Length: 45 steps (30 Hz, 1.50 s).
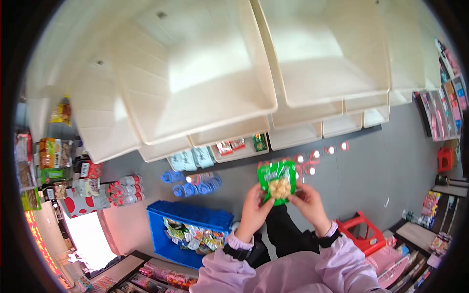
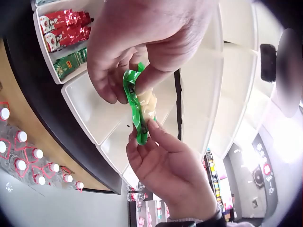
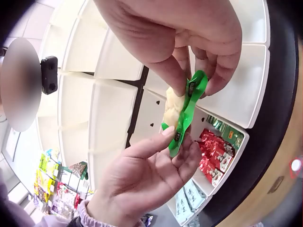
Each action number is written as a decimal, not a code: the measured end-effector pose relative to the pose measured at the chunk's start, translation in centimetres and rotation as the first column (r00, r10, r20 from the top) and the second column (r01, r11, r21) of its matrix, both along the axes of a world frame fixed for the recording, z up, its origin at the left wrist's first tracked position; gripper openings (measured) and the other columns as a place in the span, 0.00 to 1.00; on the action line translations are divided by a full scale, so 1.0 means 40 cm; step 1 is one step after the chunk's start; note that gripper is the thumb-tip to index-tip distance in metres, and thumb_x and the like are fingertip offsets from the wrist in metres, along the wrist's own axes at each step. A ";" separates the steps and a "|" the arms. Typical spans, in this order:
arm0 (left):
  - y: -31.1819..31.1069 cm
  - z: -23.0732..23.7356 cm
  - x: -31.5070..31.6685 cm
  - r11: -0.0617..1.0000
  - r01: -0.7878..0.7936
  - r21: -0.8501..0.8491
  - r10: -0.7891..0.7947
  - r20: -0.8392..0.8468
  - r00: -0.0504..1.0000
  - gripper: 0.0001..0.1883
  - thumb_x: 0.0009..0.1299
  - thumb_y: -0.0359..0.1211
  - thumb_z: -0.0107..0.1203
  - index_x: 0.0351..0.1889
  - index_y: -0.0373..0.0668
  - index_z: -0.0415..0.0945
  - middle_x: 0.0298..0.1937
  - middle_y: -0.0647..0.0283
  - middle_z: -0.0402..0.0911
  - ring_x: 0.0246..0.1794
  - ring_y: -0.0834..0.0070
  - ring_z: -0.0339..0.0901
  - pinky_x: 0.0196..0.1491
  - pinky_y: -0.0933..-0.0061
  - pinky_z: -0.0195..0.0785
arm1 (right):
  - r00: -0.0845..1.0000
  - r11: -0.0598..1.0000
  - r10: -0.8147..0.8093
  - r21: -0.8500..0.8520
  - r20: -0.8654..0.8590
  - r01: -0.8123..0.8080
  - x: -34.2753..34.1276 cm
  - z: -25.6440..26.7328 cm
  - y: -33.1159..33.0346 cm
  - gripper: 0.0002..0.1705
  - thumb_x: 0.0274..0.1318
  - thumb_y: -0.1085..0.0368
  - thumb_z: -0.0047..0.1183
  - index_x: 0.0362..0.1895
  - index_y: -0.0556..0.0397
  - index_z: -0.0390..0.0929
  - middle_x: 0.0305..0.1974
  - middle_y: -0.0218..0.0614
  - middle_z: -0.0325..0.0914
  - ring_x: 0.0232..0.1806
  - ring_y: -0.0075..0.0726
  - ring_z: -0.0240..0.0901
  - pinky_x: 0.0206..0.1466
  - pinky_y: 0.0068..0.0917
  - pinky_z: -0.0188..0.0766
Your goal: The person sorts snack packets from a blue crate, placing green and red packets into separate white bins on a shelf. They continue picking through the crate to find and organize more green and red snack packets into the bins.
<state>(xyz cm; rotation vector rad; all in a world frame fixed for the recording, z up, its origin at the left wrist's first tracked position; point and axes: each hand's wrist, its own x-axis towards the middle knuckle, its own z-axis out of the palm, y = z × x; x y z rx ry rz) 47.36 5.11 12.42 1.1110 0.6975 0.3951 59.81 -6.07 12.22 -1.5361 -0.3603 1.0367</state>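
Observation:
A small green snack packet with a clear window showing pale, nut-like pieces is held up in front of the person's body. The left hand pinches one side edge of it between thumb and fingers. On the opposite edge, the right hand has the same kind of pinch. Seen edge-on in the left wrist view, the packet bulges on its window side, with both thumbs on that side. The right wrist view shows the fingers of both hands behind the green back of the packet.
Rows of cream bins fill the upper area; a lower one holds red packets and green ones. A blue crate of assorted snack packets stands on the floor beside a red stool. Bottles with white caps line the shelf's foot.

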 end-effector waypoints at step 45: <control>0.161 0.303 -0.146 0.902 0.431 -0.004 -0.431 -0.001 0.902 0.22 0.59 0.25 0.52 0.50 0.39 0.56 0.43 0.59 0.69 0.39 0.74 0.71 0.35 0.73 0.71 | 0.906 0.923 0.385 -0.088 0.178 -0.375 -0.098 0.338 0.027 0.16 0.49 0.69 0.51 0.43 0.59 0.65 0.29 0.33 0.73 0.28 0.23 0.71 0.32 0.21 0.70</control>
